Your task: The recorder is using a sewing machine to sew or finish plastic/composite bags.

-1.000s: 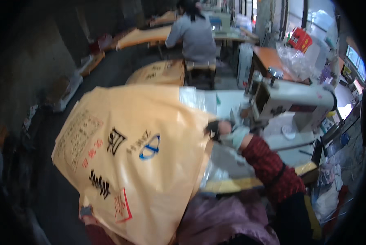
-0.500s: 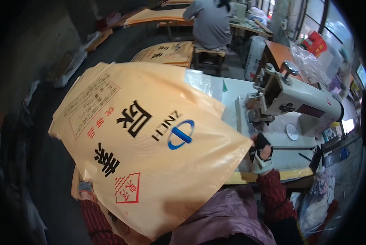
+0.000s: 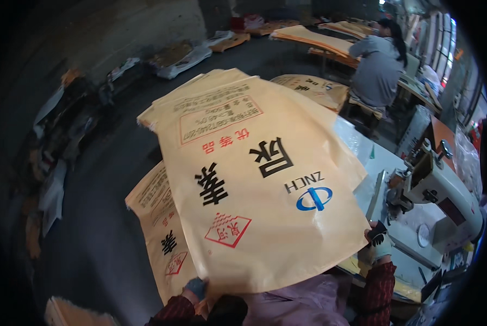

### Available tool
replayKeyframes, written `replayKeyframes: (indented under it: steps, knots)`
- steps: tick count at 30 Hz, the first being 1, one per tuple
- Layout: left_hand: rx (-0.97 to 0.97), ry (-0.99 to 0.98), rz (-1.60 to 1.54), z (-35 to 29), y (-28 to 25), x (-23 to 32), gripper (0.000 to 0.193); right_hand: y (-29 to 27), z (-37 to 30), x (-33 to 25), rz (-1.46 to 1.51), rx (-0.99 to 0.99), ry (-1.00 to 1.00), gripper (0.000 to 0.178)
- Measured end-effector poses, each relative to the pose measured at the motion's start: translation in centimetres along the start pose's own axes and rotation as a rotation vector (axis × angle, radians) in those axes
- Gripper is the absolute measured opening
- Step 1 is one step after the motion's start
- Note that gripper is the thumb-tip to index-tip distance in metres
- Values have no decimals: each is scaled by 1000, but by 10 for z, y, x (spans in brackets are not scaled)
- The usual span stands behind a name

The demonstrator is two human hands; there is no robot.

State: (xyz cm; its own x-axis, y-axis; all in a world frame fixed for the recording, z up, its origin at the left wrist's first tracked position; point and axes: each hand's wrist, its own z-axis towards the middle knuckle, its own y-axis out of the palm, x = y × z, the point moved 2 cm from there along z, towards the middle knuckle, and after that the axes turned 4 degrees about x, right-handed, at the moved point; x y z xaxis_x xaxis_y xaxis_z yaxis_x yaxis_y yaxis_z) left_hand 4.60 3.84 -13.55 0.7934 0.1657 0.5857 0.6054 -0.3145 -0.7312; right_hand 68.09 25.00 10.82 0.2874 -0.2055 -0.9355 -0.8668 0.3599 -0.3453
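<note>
A large tan woven sack (image 3: 238,185) with black, red and blue print spreads out in front of me. My left hand (image 3: 195,289), in a grey-blue glove, grips its near left corner. At the near right corner, my right hand (image 3: 378,239) is closed on the edge; its glove is black and pale. The far part of the sack lies over other tan sacks, whose edges (image 3: 197,87) stick out. Another printed sack (image 3: 164,233) hangs lower at the left, partly covered by the upper one. The fingertips of both hands are partly hidden.
A white sewing machine (image 3: 444,190) stands on a pale worktable (image 3: 357,136) at my right. Beyond it a person in grey (image 3: 376,68) sits near tables of stacked sacks (image 3: 314,41). A sack pile (image 3: 311,89) lies behind mine. Scraps (image 3: 186,60) line the wall.
My view has turned left, so the scene shifts right. The held sack lies straighter, and more of the sack underneath shows at the left. Both hands keep hold of its near corners.
</note>
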Motion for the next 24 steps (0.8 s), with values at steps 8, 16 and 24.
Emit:
replayKeyframes:
  steps: [8, 16, 24]
  knots:
    - [810, -757, 171, -85, -111, 1, 23, 110, -82, 31, 187, -376, -75, 20]
    - [1172, -1089, -18, -270, -81, -140, 37, 254, -130, -59, -46, -745, -328, 29]
    - [636, -1376, 39, -162, -72, -63, 29, 328, -77, 4, -210, -690, -79, 26]
